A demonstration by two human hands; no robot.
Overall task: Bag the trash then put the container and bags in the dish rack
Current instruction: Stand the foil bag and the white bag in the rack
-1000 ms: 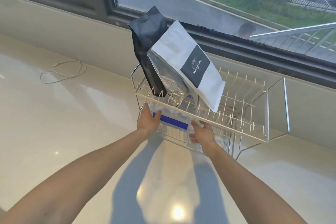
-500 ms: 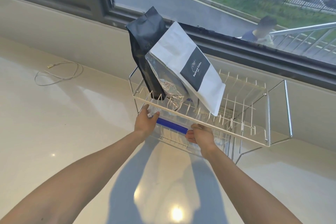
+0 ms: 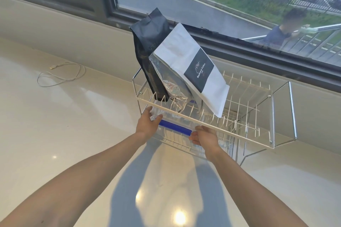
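A two-tier white wire dish rack stands on the counter by the window. On its upper tier lean a black bag and a white coffee bag with a silver foil side. A clear plastic container with a blue strip sits partly inside the lower tier. My left hand grips its left end, and my right hand holds its right end, fingers curled round the edge. What is inside the container is hard to make out.
A white cable lies loose on the glossy counter to the far left. The window sill and dark frame run right behind the rack. A person stands outside the glass.
Both hands have pushed the clear container further into the rack's lower tier. The bags on top have not moved.
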